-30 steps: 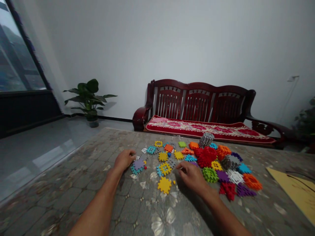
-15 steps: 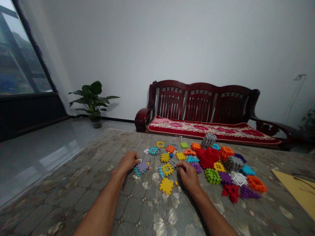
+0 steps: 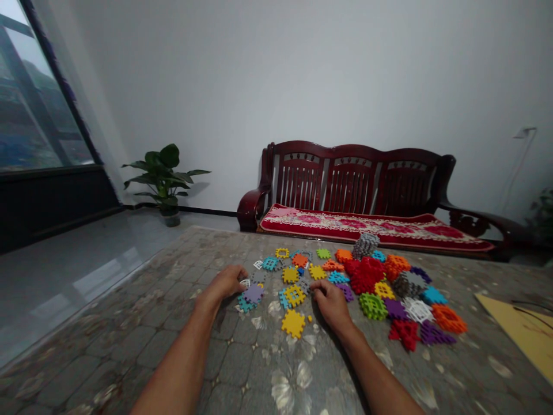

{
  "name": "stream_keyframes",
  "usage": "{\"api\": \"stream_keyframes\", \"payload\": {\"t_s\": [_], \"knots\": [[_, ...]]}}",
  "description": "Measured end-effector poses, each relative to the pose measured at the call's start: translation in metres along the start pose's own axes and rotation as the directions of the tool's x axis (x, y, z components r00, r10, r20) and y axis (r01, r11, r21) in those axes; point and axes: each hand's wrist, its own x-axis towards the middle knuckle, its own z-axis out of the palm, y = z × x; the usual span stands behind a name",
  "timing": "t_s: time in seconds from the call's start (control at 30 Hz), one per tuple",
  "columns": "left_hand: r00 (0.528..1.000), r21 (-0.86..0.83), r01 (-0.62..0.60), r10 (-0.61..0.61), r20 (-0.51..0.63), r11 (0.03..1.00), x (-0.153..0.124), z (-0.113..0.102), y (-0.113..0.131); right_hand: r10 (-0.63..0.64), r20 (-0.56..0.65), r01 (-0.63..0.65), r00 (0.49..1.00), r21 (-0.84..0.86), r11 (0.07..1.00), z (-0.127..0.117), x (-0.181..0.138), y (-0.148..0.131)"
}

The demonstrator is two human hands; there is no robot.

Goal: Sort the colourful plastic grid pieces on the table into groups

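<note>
My left hand (image 3: pixel 228 282) is closed at the left of the scattered toy tiles, thumb and fingertips at a small white lattice tile (image 3: pixel 245 283). Just right of it, a lavender notched tile (image 3: pixel 253 294) overlaps a teal one (image 3: pixel 247 304). My right hand (image 3: pixel 330 300) rests low over the cloth with its fingers curled together. Its fingertips are by a grey tile (image 3: pixel 304 286); whether they grip anything is hidden. Between the hands lie a yellow window tile (image 3: pixel 294 295), a solid yellow tile (image 3: pixel 293 324) and a tiny yellow piece (image 3: pixel 310 318).
A heap of red, orange, green, purple and grey building pieces (image 3: pixel 367 275) lies right of my right hand. A yellow board (image 3: pixel 518 328) with dark thin-framed items is at the far right. Beyond the table (image 3: pixel 173 323) stand a wooden bench (image 3: pixel 349 178) and a potted plant (image 3: pixel 162 178).
More of the white lattice tile shows at my left fingertips, beside the lavender tile. My right hand stays almost in place. The whole view has shifted slightly.
</note>
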Motion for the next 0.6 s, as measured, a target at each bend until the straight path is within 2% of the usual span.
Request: {"api": "stream_keyframes", "payload": {"t_s": [0.1, 0.23, 0.4, 0.5, 0.6], "knots": [[0.999, 0.034, 0.009, -0.010, 0.033, 0.999, -0.002, -0.002, 0.003, -0.007, 0.001, 0.007, 1.000, -0.001, 1.000, 0.000, 0.001, -0.001], [0.999, 0.055, 0.041, -0.043, 0.023, 0.998, -0.003, 0.000, 0.007, -0.021, 0.004, 0.021, 1.000, -0.019, 1.000, -0.001, 0.000, -0.001], [0.999, -0.012, 0.051, -0.051, -0.011, 0.999, -0.002, 0.002, 0.005, -0.084, -0.007, 0.084, 0.996, -0.062, 0.995, 0.000, -0.005, -0.002], [0.998, -0.096, 0.029, -0.034, -0.055, 0.995, 0.001, -0.001, 0.002, -0.108, -0.003, 0.107, 0.994, -0.132, 0.986, -0.002, -0.004, -0.005], [0.995, -0.122, -0.028, 0.015, -0.102, 0.992, 0.006, -0.004, 0.002, -0.160, 0.054, 0.168, 0.986, -0.273, 0.947, -0.006, 0.004, -0.010]]}}
